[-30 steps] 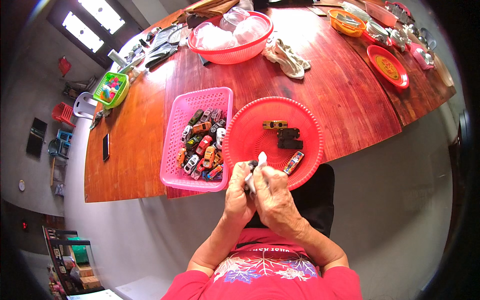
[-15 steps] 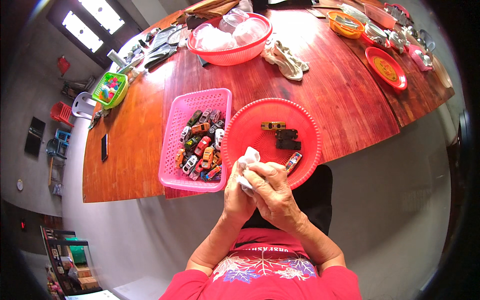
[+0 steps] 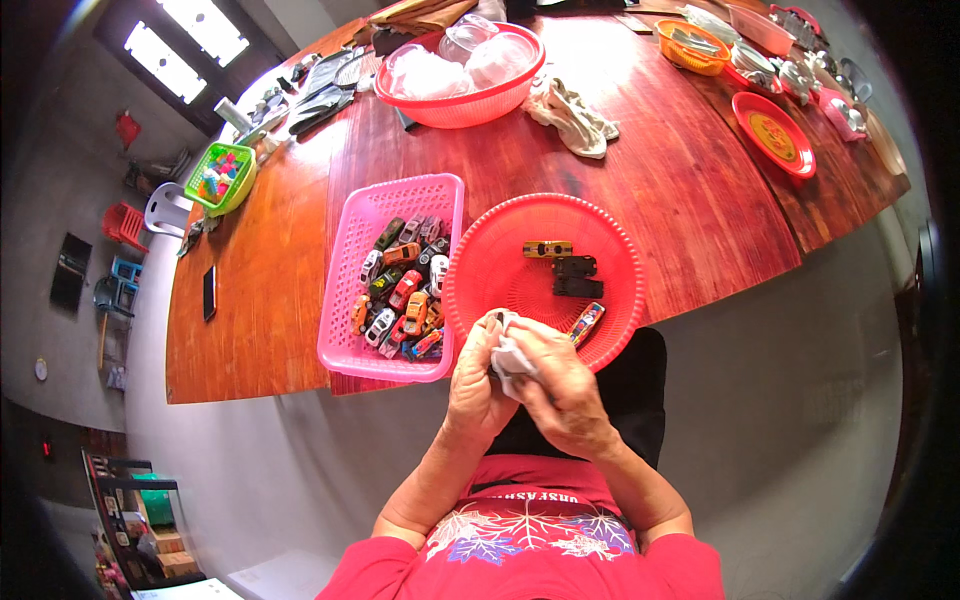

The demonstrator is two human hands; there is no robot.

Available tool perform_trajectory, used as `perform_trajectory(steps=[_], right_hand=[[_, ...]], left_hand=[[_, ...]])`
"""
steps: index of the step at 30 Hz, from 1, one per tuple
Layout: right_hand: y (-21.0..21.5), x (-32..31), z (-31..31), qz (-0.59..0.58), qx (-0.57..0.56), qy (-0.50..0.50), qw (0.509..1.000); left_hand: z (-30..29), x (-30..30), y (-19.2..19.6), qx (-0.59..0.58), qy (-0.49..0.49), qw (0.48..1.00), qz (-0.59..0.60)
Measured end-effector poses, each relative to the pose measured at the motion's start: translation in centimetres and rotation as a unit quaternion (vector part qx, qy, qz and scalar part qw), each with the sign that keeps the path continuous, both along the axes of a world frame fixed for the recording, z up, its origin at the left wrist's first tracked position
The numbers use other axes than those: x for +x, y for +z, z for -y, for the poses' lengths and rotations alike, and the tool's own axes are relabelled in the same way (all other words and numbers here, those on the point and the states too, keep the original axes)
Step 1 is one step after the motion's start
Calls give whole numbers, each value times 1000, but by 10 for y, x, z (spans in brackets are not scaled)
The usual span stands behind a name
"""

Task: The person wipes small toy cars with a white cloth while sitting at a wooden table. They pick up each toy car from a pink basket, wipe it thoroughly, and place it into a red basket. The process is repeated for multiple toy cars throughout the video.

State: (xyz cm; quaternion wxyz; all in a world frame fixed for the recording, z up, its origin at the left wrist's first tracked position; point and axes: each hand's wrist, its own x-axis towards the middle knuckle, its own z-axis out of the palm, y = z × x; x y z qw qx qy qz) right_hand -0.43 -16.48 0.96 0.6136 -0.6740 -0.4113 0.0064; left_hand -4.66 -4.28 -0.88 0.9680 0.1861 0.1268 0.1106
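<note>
In the head view, both hands meet just off the near edge of the red-brown wooden table (image 3: 700,190). The left hand (image 3: 478,385) and the right hand (image 3: 560,385) press together around a crumpled white cloth (image 3: 507,352), fingers curled tight on it; whether anything lies inside the cloth cannot be told. The cloth sits at the near rim of a round red perforated tray (image 3: 500,255), which stands at the table's near edge. On that tray lie a yellow toy car (image 3: 547,249), two dark toy cars (image 3: 577,278) just beside each other, and a multicoloured toy car (image 3: 586,323) near the right hand. Touching the tray's left side is a pink rectangular basket (image 3: 355,230) filled with a heap of small toy cars (image 3: 402,290). Toward the far edge stand a red basket with clear plastic containers (image 3: 460,75) and a crumpled beige rag (image 3: 572,112). A green basket (image 3: 222,178) sits at the left edge.
</note>
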Motion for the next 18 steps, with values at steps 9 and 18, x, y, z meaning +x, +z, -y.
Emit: perform_trajectory(steps=[9,18], right_hand=[[-9,-23,2,121,-85,-12,989],[14,-17,11,115,-30,5,993]], left_hand=[[-9,-4,-4,-11,0,1000,13],[-4,-4,-7,13,-7,1000,-7]])
